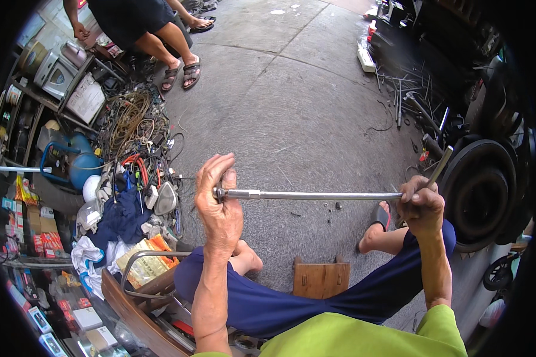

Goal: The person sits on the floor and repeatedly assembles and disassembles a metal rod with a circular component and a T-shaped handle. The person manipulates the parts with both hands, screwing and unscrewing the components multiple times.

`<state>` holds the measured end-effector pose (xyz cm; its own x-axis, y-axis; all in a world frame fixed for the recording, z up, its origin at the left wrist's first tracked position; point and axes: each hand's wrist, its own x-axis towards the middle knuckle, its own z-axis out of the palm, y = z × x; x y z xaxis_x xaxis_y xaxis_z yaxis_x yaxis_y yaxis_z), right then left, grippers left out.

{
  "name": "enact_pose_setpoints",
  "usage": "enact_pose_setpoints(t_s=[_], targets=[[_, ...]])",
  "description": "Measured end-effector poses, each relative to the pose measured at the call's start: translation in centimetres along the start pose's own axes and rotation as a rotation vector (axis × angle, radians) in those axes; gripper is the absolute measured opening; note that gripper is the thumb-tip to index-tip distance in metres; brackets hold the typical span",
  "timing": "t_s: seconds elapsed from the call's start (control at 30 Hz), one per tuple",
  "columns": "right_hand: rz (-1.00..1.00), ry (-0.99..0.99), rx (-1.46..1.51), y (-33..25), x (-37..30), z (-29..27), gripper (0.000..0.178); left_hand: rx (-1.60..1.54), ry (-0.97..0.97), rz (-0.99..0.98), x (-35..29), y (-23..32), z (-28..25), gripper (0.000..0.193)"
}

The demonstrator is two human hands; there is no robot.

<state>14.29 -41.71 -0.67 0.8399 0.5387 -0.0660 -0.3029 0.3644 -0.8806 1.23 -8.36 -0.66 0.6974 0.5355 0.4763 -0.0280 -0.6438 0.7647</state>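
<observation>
Metal rod (pixel 327 196) stretches nearly level between your two hands, from close to the middle out to three o'clock, above the grey floor (pixel 268 119). Your left hand (pixel 218 208), a little toward eight o'clock, has its fingers raised and gently bent rather than wrapped round the rod, whose dark round end (pixel 218 193) rests against the palm. Your right hand (pixel 423 208), at three o'clock, is clenched around the other end; a duller bar (pixel 441 165) slants up from that fist toward one o'clock, and your fingers hide whether the two join. Farther out at three o'clock is a black wheel (pixel 481 193). A wooden stool (pixel 321 279) sits at five o'clock, between your legs. Tangled cables (pixel 131 119) lie at ten o'clock, and a person (pixel 136 19) in sandals (pixel 191 72) stands at eleven.
</observation>
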Motion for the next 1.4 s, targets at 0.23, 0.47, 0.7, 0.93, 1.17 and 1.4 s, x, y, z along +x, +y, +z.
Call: enact_pose_setpoints(t_s=[0.23, 0.47, 0.7, 0.93, 1.17, 1.4], targets=[[0.245, -0.001, 0.159, 1.1, 0.7, -0.1, 0.02, 0.008, 0.012, 0.069, 0.0, 0.1, -0.4, 0.016], [0.623, -0.175, 0.658, 2.1, 0.7, -1.9, 0.027, 0.027, -0.023, 0.058, -0.8, 0.5, -1.2, 0.007], [0.574, -0.306, 0.651, 1.6, 1.0, -1.6, 0.029, -0.021, -0.027, 0.086, -1.7, 0.1, -1.1, 0.012], [0.534, -0.285, 0.603, 2.1, 1.3, -1.7, 0.029, 0.054, -0.046, 0.117, -1.7, 0.3, -0.8, 0.022], [0.583, -0.14, 0.563, 1.6, 1.4, -1.7, 0.023, 0.097, -0.04, 0.118, -1.6, 0.4, -0.2, 0.023], [0.645, -0.048, 0.547, 0.5, 1.8, -2.0, 0.021, 0.148, -0.142, 0.06, -3.0, -0.6, 0.4, 0.019]])
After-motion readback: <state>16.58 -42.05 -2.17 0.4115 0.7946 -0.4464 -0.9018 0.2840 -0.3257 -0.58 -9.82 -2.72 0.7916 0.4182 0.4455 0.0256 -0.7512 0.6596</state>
